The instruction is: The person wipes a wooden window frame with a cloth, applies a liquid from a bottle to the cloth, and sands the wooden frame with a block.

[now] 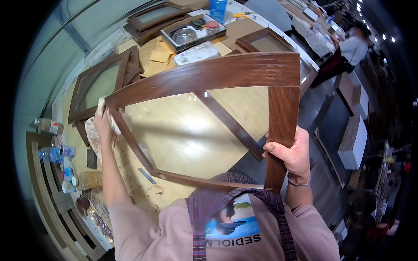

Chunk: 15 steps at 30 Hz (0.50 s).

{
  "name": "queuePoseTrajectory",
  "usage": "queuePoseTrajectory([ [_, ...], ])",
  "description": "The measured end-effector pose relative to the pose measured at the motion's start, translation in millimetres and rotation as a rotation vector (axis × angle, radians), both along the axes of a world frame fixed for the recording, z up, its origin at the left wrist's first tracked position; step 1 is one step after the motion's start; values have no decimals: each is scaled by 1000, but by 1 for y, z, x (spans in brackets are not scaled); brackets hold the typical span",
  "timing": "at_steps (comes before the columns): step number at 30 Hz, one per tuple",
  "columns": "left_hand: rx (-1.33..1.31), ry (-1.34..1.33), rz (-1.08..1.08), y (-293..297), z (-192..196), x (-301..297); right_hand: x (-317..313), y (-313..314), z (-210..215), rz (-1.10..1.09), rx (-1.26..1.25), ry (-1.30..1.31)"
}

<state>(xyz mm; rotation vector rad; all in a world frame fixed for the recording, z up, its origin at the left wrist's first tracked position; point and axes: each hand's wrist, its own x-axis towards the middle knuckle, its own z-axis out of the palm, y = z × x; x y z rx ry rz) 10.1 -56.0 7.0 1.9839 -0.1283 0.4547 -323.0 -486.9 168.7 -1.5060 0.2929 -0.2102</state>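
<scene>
A large dark brown wooden frame [209,75] is held up tilted in front of me, above the table. My right hand [292,152] is closed around its right side piece, thumb on the near face. At the frame's far left corner, my left hand [103,125] is closed on a stained white rag [92,135], part of which pokes up above the fingers against the wood. A narrow brown bar [230,124] slants across the frame's opening. Whether glass fills the opening I cannot tell for sure.
Another glazed brown frame [99,85] leans at the left, and more lie at the back. A box [193,32] holds a glass bowl and small items. Bottles [51,154] line the left edge beside a wooden pallet [48,187]. A person [348,50] stands far right.
</scene>
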Motion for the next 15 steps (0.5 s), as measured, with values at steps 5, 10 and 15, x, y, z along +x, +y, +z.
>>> queuePoseTrajectory([
  [5,-679,662,-56,58,0,-57,5,-8,7,162,-163,-63],
  [10,-692,707,-36,55,33,-87,10,-18,2,208,-383,-336],
  [15,-822,669,-128,113,19,-89,13,-22,-9,267,-337,-489],
])
